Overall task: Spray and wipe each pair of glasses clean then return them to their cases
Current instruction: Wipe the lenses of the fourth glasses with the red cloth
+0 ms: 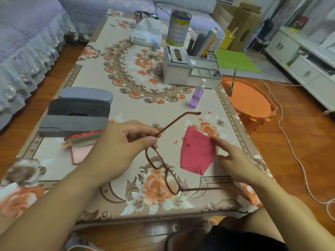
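My left hand [119, 147] pinches brown-framed glasses [164, 171] at the hinge of one lens, holding them above the table with both temples unfolded. To their right a pink cloth [196, 153] lies flat on the table, and my right hand [233, 160] touches its right edge with thumb and forefinger. A purple spray bottle [196, 95] stands upright farther back. An open red glasses case [81, 145] with a pink lining lies under my left hand. Behind it sit an open dark grey case [76, 116] and a shut grey case [86, 95].
The floral tablecloth [126, 73] covers a low table. A grey organiser box [188, 69], a tissue pack [146, 33] and a tin can [179, 27] stand at the back. An orange stool [250, 100] sits off the right edge, with a white cord [290, 142] on the floor.
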